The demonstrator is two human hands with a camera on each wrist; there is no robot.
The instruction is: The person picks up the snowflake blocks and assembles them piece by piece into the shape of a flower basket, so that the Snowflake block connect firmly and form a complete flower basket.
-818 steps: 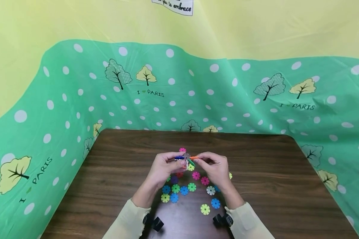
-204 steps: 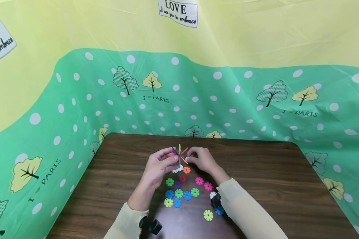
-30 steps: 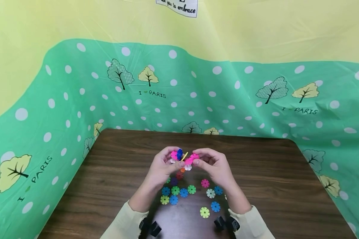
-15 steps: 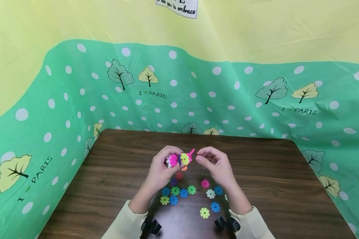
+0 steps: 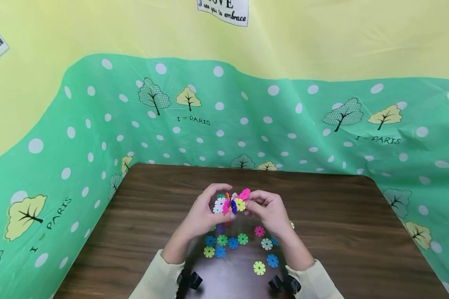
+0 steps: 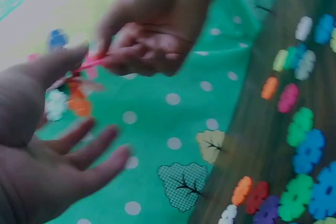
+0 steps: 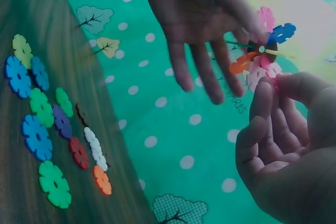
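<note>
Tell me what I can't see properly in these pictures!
Head view: the sign, cut off by the top edge.
Head view: part of a blue disc, hidden by the right forearm.
Left wrist view: the joined discs, blurred and partly behind the thumb of the left hand.
Right wrist view: cloth lettering, partly covered by that hand's fingers.

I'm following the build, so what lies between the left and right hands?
The head view shows the cluster of coloured flower discs between the left hand and the right hand.
</note>
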